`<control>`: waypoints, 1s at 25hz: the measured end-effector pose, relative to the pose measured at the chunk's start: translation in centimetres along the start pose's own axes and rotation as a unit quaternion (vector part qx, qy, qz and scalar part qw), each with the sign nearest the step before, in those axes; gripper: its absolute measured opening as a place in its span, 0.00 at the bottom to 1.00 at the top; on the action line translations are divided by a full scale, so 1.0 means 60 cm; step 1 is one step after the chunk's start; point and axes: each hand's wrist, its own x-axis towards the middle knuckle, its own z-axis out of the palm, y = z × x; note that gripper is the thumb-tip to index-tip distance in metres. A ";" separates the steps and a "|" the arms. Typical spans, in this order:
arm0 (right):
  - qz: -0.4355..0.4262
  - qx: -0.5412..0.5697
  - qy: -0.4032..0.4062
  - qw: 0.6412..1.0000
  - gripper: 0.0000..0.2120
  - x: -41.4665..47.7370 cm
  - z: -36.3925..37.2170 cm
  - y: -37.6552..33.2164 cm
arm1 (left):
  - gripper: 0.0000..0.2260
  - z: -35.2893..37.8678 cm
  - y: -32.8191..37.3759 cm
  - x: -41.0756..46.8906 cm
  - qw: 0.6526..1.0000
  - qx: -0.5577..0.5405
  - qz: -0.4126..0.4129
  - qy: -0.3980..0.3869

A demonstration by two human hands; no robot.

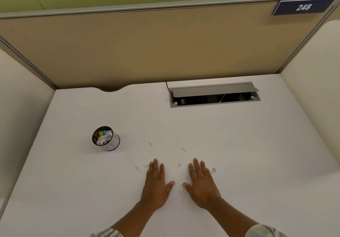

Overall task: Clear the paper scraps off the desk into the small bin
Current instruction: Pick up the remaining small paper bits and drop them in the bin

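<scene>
Left hand (156, 183) and right hand (202, 183) are lying flat, fingers spread, holding nothing. Paper scraps (181, 195) are lying around them on the tabletop (239, 154), faint, possibly some hidden beneath palms. Small bin (105, 138) is standing far left, part-filled.
</scene>
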 end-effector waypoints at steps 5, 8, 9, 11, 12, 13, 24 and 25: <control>-0.022 -0.005 -0.020 1.000 0.41 -0.060 0.050 -0.049 | 0.39 0.036 0.006 -0.062 0.999 0.032 0.029 -0.031; -0.023 -0.010 -0.026 0.999 0.39 -0.072 0.056 -0.058 | 0.38 0.037 0.003 -0.075 0.999 0.011 0.036 -0.033; -0.018 -0.005 -0.026 1.000 0.38 -0.071 0.052 -0.059 | 0.36 0.032 -0.001 -0.075 0.999 -0.007 0.036 -0.026; -0.003 0.011 -0.005 1.000 0.36 -0.062 0.036 -0.058 | 0.32 0.009 -0.011 -0.064 0.999 -0.038 0.033 0.018; 0.000 0.011 0.012 1.000 0.36 -0.054 0.024 -0.056 | 0.29 -0.007 -0.017 -0.055 0.997 -0.045 0.033 0.046; 0.000 0.007 0.025 1.000 0.36 -0.042 0.010 -0.055 | 0.27 -0.025 -0.023 -0.044 0.996 -0.049 0.033 0.072; -0.014 -0.006 -0.016 1.000 0.39 0.119 -0.096 -0.073 | 0.32 -0.131 -0.084 0.103 0.999 0.011 0.030 0.005; -0.014 -0.010 -0.027 1.000 0.40 0.124 -0.094 -0.076 | 0.32 -0.133 -0.085 0.113 1.000 0.015 0.028 -0.003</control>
